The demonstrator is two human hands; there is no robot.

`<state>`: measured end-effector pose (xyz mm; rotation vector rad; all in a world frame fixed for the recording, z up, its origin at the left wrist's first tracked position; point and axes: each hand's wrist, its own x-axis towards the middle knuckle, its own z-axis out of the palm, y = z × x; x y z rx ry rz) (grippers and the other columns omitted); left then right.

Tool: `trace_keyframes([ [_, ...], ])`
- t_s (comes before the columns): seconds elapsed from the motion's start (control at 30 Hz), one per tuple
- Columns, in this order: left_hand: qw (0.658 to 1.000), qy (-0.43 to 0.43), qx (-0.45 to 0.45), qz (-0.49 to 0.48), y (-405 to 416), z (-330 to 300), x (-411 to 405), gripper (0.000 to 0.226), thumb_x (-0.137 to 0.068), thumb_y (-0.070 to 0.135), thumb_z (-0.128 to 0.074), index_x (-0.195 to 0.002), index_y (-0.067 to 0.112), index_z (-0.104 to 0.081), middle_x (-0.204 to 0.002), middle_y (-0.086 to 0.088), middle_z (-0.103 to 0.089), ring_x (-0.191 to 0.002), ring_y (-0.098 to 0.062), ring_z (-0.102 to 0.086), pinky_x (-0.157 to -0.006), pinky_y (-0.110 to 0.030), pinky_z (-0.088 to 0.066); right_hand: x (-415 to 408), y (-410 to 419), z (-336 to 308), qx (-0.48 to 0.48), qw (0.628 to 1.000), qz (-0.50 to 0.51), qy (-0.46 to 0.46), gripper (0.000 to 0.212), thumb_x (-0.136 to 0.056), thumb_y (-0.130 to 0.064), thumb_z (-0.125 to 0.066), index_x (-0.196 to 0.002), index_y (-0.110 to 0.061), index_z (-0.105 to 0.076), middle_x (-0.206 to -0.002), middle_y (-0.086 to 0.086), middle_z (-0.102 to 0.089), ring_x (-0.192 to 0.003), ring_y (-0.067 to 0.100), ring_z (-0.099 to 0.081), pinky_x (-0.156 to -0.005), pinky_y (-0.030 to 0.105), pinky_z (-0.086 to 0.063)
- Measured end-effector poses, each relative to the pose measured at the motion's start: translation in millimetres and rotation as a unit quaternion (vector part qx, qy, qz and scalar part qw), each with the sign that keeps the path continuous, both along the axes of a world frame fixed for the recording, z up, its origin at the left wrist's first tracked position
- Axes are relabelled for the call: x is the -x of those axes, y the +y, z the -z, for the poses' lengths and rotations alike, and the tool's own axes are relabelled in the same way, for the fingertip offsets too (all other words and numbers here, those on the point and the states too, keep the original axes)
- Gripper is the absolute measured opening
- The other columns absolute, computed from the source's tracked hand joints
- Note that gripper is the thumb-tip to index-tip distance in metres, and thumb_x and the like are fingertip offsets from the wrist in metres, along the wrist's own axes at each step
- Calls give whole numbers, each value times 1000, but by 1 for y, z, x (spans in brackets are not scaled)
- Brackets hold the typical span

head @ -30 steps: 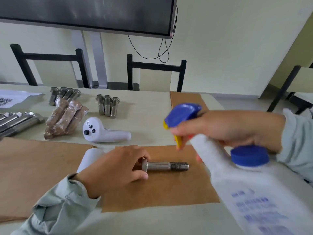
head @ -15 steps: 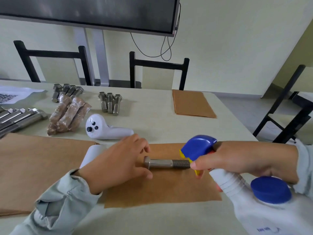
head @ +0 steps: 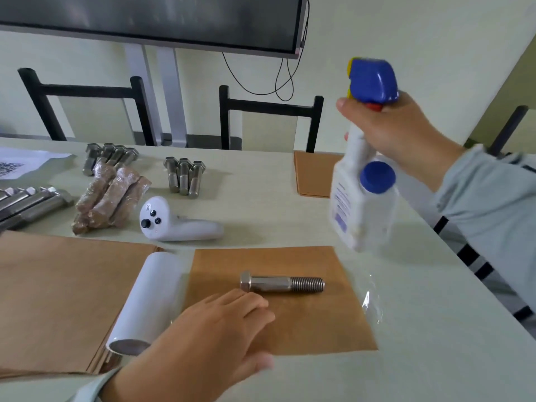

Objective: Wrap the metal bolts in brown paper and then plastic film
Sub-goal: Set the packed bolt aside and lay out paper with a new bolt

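Pale green table (head: 290, 216) fills most of the frame, with black chairs and a dark screen behind it. 1 bolt (head: 282, 283) lies flat on a brown sheet (head: 304, 323) at lower centre, head to the left, thread to the right. The left hand (head: 214, 326) rests on the sheet just below the bolt head, fingers extended and holding nothing. The right hand (head: 397, 132) is wrapped round the neck of a spray bottle (head: 362, 181) at upper right, raised well clear of the bolt.

The bottle appears due to be set aside; it should be placed upright at the right of the frame, apart from the sheet. The bolt should then be squared to the near edge of the sheet, the edge lifted over the shank, and the roll kept tight. Surplus paper at head and thread should be folded in before film from the roll (head: 145, 303) at lower left is applied. 3 wrapped bolts (head: 110, 195) at mid left show the intended result.
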<state>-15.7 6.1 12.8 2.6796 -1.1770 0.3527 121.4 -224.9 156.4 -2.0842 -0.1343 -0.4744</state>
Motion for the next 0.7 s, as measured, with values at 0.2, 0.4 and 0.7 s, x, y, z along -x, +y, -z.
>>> trace_keyframes([
  [0.2,998,-29,47,-9,-2,10,-2,30,-59,48,-82,-75,23,-77,-81,12,-72,-66,-3,-68,-56,-15,-52,-43,8,23,-82,995,15,-59,24,-84,-40,-63,-79,-28,-44,-81,0,-54,-94,33,-64,-87,44,-52],
  [0.4,998,38,29,-31,-1,9,1,49,-73,63,-42,-82,27,-75,-83,15,-68,-69,0,-64,-62,-11,-47,-57,3,31,-85,994,29,-65,23,-86,-43,-61,-87,-25,-46,-81,-1,-55,-93,31,-65,-84,39,-52],
  [0.7,979,62,76,-178,12,-12,-12,40,-82,60,-49,-116,40,-41,-116,26,-38,-111,4,-34,-90,-14,-25,-41,-13,40,-105,993,47,20,63,-85,-54,-57,-132,-16,-40,-89,-15,-51,-76,-2,-52,-67,18,-40],
])
